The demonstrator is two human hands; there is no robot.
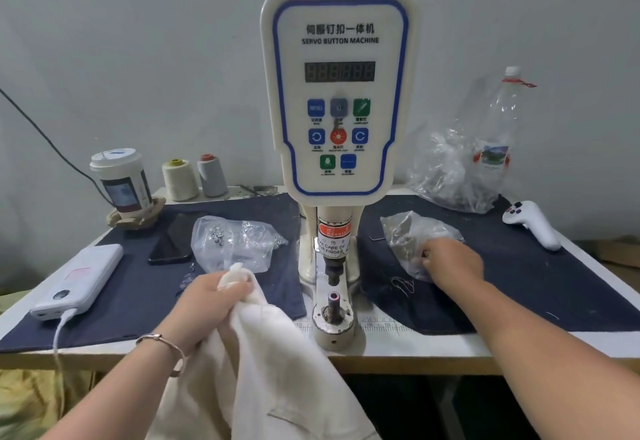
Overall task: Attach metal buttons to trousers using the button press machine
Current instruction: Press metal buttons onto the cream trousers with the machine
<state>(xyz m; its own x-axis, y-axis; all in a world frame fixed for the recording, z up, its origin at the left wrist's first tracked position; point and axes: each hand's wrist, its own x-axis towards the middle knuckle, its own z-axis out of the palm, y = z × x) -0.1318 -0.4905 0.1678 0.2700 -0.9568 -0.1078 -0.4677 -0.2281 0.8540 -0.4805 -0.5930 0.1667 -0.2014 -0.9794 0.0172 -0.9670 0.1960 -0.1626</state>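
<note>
Cream trousers [263, 363] hang off the bench [433, 346] front, bunched at the top in the left hand [211, 295], just left of the button press machine [337, 93]. Right hand [450, 261] reaches into a clear bag of buttons [412, 235], fingers curled; what they pinch is hidden.

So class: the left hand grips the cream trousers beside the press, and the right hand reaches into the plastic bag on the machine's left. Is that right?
One slip. The head view shows the right hand at the bag on the machine's right, not its left. The left hand does grip the trousers.
</note>
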